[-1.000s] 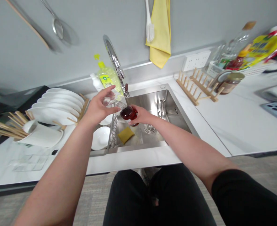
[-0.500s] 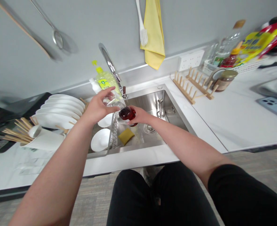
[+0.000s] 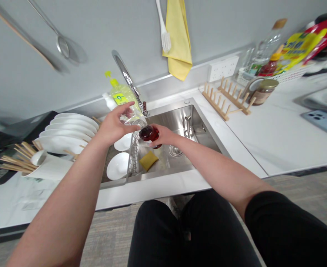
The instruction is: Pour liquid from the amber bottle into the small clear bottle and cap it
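My left hand (image 3: 113,126) grips a clear plastic bottle (image 3: 132,119), tilted with its mouth down toward a small glass of dark red liquid (image 3: 147,134). My right hand (image 3: 163,136) is wrapped round that glass. Both are held over the left part of the steel sink (image 3: 191,155), just below the curved tap (image 3: 127,79). A yellow sponge (image 3: 148,160) lies in the sink under them.
White plates (image 3: 69,129) stand in a rack on the left, with bowls (image 3: 118,167) and a chopstick holder (image 3: 49,168) nearby. A dish soap bottle (image 3: 119,95) stands behind the tap. On the right counter are an empty wooden rack (image 3: 226,102), a jar (image 3: 265,91) and bottles.
The view has shifted slightly, so everything sits a little further left. Both hands keep their hold on the bottle and the glass in the same pose.
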The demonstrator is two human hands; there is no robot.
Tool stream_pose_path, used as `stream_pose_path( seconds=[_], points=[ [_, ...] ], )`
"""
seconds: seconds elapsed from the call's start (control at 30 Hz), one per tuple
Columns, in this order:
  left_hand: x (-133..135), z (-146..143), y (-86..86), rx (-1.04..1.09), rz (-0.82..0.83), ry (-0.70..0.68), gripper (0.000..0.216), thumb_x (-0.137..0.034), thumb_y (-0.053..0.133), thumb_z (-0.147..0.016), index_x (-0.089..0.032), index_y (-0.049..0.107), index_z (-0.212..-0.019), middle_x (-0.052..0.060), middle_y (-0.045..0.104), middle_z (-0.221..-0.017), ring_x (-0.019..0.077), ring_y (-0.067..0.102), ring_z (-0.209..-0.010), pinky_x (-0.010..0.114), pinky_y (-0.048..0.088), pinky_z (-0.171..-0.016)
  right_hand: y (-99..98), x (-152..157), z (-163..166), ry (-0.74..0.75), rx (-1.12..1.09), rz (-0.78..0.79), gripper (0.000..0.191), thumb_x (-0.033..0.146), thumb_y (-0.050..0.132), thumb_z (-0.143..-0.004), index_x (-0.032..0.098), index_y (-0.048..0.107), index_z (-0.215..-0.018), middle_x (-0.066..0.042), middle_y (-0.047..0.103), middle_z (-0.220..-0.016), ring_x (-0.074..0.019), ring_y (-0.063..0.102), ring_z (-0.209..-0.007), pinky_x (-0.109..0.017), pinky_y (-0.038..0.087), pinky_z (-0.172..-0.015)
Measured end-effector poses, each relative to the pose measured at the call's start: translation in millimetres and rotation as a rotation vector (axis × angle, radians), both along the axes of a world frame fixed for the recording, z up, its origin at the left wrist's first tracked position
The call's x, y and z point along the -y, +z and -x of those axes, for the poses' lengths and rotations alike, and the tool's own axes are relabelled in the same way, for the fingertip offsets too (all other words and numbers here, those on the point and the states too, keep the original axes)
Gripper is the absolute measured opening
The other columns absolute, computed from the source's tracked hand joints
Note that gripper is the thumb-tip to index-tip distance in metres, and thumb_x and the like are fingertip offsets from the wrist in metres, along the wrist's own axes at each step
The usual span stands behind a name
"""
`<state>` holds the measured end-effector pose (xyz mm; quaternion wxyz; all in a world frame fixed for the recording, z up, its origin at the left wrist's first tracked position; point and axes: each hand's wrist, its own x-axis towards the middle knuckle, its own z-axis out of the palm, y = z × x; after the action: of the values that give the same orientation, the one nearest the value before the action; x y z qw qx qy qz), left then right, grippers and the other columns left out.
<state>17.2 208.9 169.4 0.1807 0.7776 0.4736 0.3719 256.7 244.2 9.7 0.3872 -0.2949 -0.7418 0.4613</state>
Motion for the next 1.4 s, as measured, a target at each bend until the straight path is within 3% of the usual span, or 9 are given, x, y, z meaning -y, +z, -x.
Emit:
stream_pose_path(
  seconds=[0.27, 0.47, 0.6, 0.73, 0.9, 1.0, 1.17, 1.4],
  points=[
    [2.1, -0.3, -0.3, 0.018, 0.026, 0.011, 0.094, -0.032, 0.106, -0.063, -0.026, 0.075, -0.152, 0.007, 0.074, -0.121, 0.0271, 0.070, -0.112, 0.043, 0.061, -0.103, -0.1, -0.8, 0.0, -0.001, 0.004, 0.004, 0.089, 0.036, 0.109, -0.063, 0.027, 0.071, -0.143, -0.008, 0.082, -0.140, -0.0380, 0.077, -0.133, -0.062, 0.056, -0.124],
    [7.9, 10.5, -23.7, 0.288, 0.092, 0.025, 0.095, -0.024, 0.109, -0.055, -0.024, 0.076, -0.144, 0.007, 0.074, -0.120, 0.0263, 0.072, -0.112, 0.041, 0.064, -0.098, -1.6, -0.9, 0.5, 0.011, 0.012, 0.019, 0.091, 0.031, 0.108, -0.063, 0.024, 0.069, -0.146, -0.009, 0.082, -0.139, -0.0359, 0.077, -0.130, -0.058, 0.057, -0.122],
    [19.4, 15.9, -51.3, 0.546, 0.085, 0.058, 0.088, -0.019, 0.110, -0.053, -0.024, 0.074, -0.133, 0.007, 0.075, -0.118, 0.0264, 0.073, -0.111, 0.042, 0.064, -0.093, -2.7, -1.1, 0.4, 0.010, 0.004, 0.042, 0.094, 0.031, 0.108, -0.064, 0.023, 0.068, -0.149, -0.009, 0.081, -0.139, -0.0356, 0.077, -0.128, -0.058, 0.058, -0.122],
    [39.2, 13.8, -90.8, 0.741, 0.031, 0.143, 0.085, -0.023, 0.113, -0.051, -0.026, 0.066, -0.122, 0.007, 0.079, -0.121, 0.0286, 0.078, -0.113, 0.046, 0.063, -0.100, -4.7, -2.1, 0.3, 0.029, -0.032, 0.056, 0.095, 0.030, 0.108, -0.063, 0.022, 0.068, -0.149, -0.010, 0.081, -0.141, -0.0358, 0.076, -0.131, -0.057, 0.056, -0.123],
    [81.2, 0.9, -147.7, 0.971, -0.036, 0.261, 0.068, -0.040, 0.108, -0.070, -0.028, 0.063, -0.120, 0.004, 0.081, -0.119, 0.0253, 0.078, -0.118, 0.044, 0.060, -0.107, -9.7, -4.4, -2.1, 0.068, -0.061, 0.087, 0.092, 0.031, 0.108, -0.060, 0.021, 0.071, -0.144, -0.008, 0.081, -0.137, -0.0348, 0.075, -0.129, -0.054, 0.056, -0.123],
    [109.4, -2.6, -166.8, 1.072, 0.013, 0.259, 0.067, -0.043, 0.105, -0.075, -0.031, 0.063, -0.125, 0.003, 0.080, -0.120, 0.0246, 0.078, -0.120, 0.044, 0.061, -0.108, -11.6, -2.2, -6.4, 0.049, -0.077, 0.118, 0.099, 0.035, 0.109, -0.058, 0.021, 0.068, -0.147, -0.009, 0.080, -0.139, -0.0342, 0.075, -0.127, -0.054, 0.057, -0.121],
    [150.3, 8.7, -170.4, 1.024, 0.086, 0.266, 0.093, -0.034, 0.109, -0.068, -0.035, 0.059, -0.146, 0.007, 0.075, -0.138, 0.0287, 0.075, -0.129, 0.047, 0.063, -0.111, -9.0, 10.8, -13.2, 0.025, -0.133, 0.194, 0.103, 0.036, 0.110, -0.057, 0.020, 0.067, -0.149, -0.010, 0.081, -0.135, -0.0333, 0.077, -0.121, -0.052, 0.059, -0.116],
    [176.2, 21.9, -170.9, 0.773, 0.177, 0.305, 0.074, -0.040, 0.104, -0.072, -0.024, 0.065, -0.133, 0.010, 0.078, -0.130, 0.0304, 0.078, -0.122, 0.050, 0.062, -0.113, 1.2, 34.7, -13.8, -0.068, -0.240, 0.221, 0.092, 0.034, 0.110, -0.056, 0.025, 0.071, -0.139, -0.008, 0.083, -0.133, -0.0347, 0.079, -0.123, -0.056, 0.056, -0.121]
  ],
)
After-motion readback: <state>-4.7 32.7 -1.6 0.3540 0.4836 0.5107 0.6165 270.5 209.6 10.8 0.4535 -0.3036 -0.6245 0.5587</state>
